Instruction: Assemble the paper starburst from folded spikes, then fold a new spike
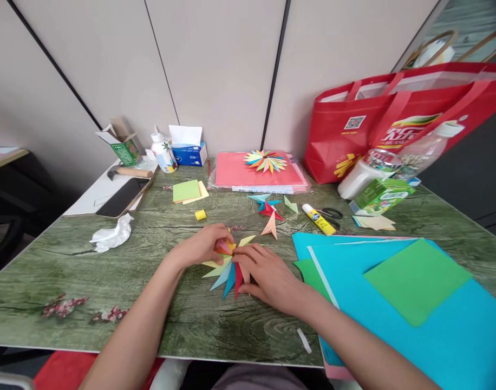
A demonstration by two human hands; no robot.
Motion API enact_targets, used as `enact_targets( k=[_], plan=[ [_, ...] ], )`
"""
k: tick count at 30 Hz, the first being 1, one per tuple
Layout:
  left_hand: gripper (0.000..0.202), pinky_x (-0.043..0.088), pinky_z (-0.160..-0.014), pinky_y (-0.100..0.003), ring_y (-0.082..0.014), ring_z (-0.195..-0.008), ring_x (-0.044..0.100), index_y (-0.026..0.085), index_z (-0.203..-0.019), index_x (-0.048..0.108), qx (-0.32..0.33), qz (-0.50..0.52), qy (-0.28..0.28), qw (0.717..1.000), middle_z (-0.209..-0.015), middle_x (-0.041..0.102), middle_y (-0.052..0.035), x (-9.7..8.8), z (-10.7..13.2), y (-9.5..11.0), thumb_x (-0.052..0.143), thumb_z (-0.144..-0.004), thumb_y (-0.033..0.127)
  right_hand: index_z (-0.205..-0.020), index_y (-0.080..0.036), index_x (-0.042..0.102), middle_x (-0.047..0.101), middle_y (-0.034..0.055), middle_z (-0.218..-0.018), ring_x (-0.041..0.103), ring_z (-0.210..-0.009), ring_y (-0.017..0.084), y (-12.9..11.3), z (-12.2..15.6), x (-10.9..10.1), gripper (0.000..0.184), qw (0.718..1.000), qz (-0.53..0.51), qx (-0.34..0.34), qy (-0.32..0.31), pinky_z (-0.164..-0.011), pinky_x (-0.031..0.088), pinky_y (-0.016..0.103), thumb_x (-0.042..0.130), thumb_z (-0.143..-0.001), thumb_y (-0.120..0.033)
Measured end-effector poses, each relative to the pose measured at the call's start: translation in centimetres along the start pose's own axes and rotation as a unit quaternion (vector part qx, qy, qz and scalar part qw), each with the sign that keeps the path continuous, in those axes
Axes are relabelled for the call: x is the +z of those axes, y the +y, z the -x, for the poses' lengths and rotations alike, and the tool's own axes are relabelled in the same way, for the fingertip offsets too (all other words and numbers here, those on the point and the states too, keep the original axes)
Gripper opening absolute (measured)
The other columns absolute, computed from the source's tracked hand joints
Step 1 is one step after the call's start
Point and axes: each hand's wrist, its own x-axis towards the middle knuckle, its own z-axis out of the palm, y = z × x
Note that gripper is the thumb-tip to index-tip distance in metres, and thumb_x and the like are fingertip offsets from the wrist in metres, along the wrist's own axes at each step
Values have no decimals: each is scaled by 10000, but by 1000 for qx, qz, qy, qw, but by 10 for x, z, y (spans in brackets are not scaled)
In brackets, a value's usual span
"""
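Observation:
A partly built paper star (227, 269) of coloured folded points lies on the green table (110, 303) in front of me. My left hand (203, 245) is closed, its fingers pinching an orange and yellow point at the star's centre. My right hand (266, 275) rests on the star's right side with fingers curled and pressing down on the paper. Several loose folded points (270, 210) in blue, red, green and orange lie just beyond the hands. A yellow glue stick (318, 219) lies to their right, beside black scissors (333, 213).
A finished multicoloured star (265, 161) sits on a red paper pack (240, 172) at the back. Blue and green sheets (414, 281) cover the right. Red bag (394, 119), plastic bottle (398, 160), tissue box (188, 149), phone (122, 197), crumpled tissue (112, 234) and sticky notes (188, 191) surround.

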Motion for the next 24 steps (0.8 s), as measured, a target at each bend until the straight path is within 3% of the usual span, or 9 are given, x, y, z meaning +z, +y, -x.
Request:
enact_targets(
  k=[6, 10, 12, 16, 18, 21, 24],
  plan=[
    [394, 379, -666, -263, -164, -773, 495, 188, -944, 585, 12, 17, 14, 1000, -870, 507, -8, -1, 3, -1, 642, -572, 71, -1117, -217, 495, 471, 74, -1210, 421, -1078, 246, 3, 2, -3, 467, 1000, -10, 6, 16, -866, 411, 423, 650, -704, -371],
    [389, 397, -686, -270, -160, -775, 506, 207, -947, 603, 5, 33, 5, 999, -903, 511, -13, -2, 5, -3, 673, -578, 106, -1125, -232, 501, 466, 75, -1218, 420, -1100, 237, 6, 3, -6, 541, 998, -41, 1, 49, -882, 410, 400, 653, -664, -470],
    [380, 406, -699, -273, -158, -781, 511, 214, -945, 613, 4, 41, 3, 999, -916, 508, -16, -3, 5, -2, 687, -581, 134, -1089, -235, 527, 487, 70, -1196, 437, -1095, 222, 9, 2, -7, 450, 995, -57, 12, 82, -884, 410, 380, 621, -707, -453],
    [337, 420, -697, -270, -153, -778, 522, 211, -945, 621, 10, 62, 13, 998, -931, 508, -25, -4, 6, 2, 678, -614, 181, -984, -203, 577, 572, 74, -1025, 525, -967, 190, 23, 2, -6, 182, 974, -76, 96, 192, -814, 443, 333, 484, -837, -259],
    [289, 420, -659, -262, -143, -726, 519, 194, -952, 614, 6, 71, 45, 996, -866, 523, -22, -4, 4, 3, 631, -663, 187, -948, -185, 588, 589, 75, -933, 557, -859, 182, 35, 2, -7, 186, 956, -73, 145, 244, -737, 460, 316, 430, -852, -207],
    [193, 400, -590, -252, -127, -634, 487, 170, -917, 609, -25, 60, 135, 989, -759, 534, -13, -5, 1, 2, 518, -748, 193, -942, -184, 603, 583, 75, -888, 566, -776, 177, 53, 2, -9, 220, 936, -62, 184, 292, -667, 461, 307, 401, -858, -209],
    [166, 394, -588, -252, -126, -635, 478, 163, -870, 625, -42, 43, 158, 986, -778, 544, -21, -6, 0, 0, 536, -744, 223, -967, -197, 607, 573, 69, -912, 564, -780, 166, 58, 2, -12, 205, 948, -102, 158, 258, -641, 465, 286, 467, -839, -275]
  ],
)
